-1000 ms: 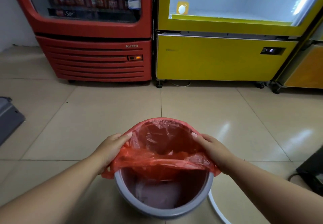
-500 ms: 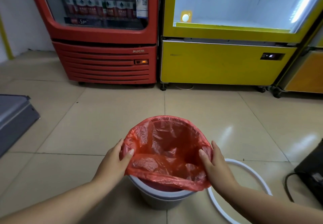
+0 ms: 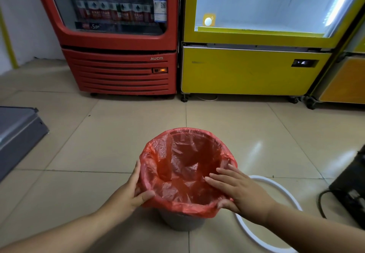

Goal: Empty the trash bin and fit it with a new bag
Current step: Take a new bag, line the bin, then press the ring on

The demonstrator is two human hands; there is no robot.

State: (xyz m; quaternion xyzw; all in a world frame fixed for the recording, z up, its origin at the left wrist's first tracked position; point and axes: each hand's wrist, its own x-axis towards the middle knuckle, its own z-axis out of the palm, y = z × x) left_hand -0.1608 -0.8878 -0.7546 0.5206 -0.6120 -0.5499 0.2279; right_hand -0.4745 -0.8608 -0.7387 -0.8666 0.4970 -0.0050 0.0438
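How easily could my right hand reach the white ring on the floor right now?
Probably yes. The right hand rests flat on the red bag at the rim of the bin, and the white ring lies on the floor just beside it on that side, nothing between them.

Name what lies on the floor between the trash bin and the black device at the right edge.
A white ring lies flat on the tiles between trash bin and black device, partly hidden by the right hand; head view.
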